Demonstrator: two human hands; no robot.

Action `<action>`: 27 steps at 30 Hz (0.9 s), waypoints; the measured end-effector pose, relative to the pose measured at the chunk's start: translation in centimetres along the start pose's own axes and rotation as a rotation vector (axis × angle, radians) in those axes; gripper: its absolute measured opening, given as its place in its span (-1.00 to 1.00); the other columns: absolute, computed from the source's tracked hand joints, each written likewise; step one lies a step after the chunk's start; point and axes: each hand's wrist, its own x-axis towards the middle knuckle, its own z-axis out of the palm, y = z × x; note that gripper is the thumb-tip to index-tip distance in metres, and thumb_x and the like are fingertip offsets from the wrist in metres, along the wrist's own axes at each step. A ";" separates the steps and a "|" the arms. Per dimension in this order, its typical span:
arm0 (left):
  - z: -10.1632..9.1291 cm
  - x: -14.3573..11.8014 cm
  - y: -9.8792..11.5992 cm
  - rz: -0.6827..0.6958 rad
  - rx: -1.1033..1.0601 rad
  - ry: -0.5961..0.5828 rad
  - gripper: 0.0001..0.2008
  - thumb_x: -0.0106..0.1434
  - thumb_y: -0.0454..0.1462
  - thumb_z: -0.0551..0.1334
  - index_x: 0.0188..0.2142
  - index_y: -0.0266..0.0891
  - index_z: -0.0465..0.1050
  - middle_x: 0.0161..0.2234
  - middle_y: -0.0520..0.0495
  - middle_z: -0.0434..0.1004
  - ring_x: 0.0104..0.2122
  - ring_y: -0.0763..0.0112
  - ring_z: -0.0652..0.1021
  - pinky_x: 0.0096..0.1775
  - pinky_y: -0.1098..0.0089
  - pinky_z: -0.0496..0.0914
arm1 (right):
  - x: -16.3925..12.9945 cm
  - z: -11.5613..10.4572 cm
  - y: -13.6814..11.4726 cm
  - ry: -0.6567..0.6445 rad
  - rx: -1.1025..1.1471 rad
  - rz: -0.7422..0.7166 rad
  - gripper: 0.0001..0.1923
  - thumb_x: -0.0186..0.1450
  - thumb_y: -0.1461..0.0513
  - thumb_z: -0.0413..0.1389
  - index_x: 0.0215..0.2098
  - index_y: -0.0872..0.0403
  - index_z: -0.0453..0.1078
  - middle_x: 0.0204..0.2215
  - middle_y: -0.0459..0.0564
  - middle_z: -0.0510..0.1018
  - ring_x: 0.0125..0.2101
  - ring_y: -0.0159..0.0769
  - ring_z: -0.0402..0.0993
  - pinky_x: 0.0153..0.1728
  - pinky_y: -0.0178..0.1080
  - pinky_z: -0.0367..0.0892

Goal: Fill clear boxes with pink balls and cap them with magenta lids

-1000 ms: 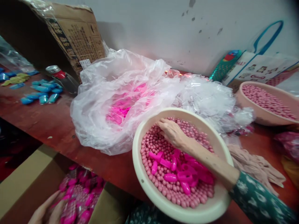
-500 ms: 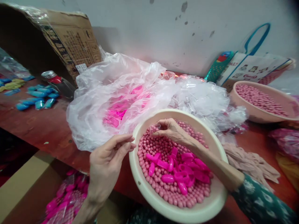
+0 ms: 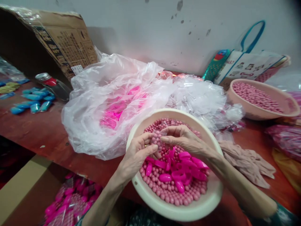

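A cream bowl [image 3: 143,193] sits at the table's front edge, filled with small pink beads [image 3: 164,193] and several bright pink plastic pieces [image 3: 180,175] lying on top. Over the bowl, my left hand [image 3: 137,153] and my right hand [image 3: 184,141] meet. Between their fingertips they pinch a small clear shell packed with pink beads [image 3: 156,139]. Both hands close on it from opposite sides.
A big clear bag with bright pink parts [image 3: 105,103] and a heap of clear shells [image 3: 202,97] lie behind the bowl. A second bowl of beads [image 3: 261,113] stands at the right, a beige cloth [image 3: 246,160] beside it. Blue pieces [image 3: 33,100], a can [image 3: 47,80] and a cardboard box [image 3: 66,40] are at the left; a carton of filled pink pieces [image 3: 70,201] sits below the table.
My left hand rose from the carton below the table to the bowl. My right hand lifted from the beads, and both now pinch the bead-filled shell.
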 end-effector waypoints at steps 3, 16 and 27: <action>-0.2 -0.2 -0.3 -0.040 -0.064 -0.050 -0.74 0.16 -0.35 0.21 -0.12 -0.29 0.35 -0.53 0.04 0.48 -0.55 0.49 0.52 -0.45 0.52 0.37 | -0.7 -0.5 0.0 0.096 0.019 -0.017 -0.78 0.23 0.14 0.10 -0.20 0.07 0.42 -0.36 -0.10 0.48 -0.42 -0.45 0.33 -0.38 -0.35 0.25; -0.3 -0.3 0.0 -0.212 -0.048 -0.096 -0.70 0.08 -0.33 0.29 -0.16 -0.25 0.40 -0.47 0.03 0.49 -0.59 0.51 0.51 -0.56 0.56 0.29 | -0.9 -1.5 0.2 0.067 -0.156 -0.026 -0.88 0.16 0.20 0.19 -0.34 0.06 0.50 -0.45 -0.11 0.53 -0.41 -0.39 0.40 -0.36 -0.34 0.31; -0.1 0.1 -0.2 -0.168 0.051 -0.145 -0.88 0.21 -0.31 0.19 -0.23 -0.27 0.38 -0.46 0.02 0.46 -0.48 0.51 0.49 -0.39 0.51 0.35 | -1.2 -0.7 0.9 0.171 -0.473 -0.180 -0.81 0.28 0.21 0.04 -0.24 0.04 0.47 -0.39 -0.07 0.56 -0.38 -0.29 0.47 -0.39 -0.29 0.34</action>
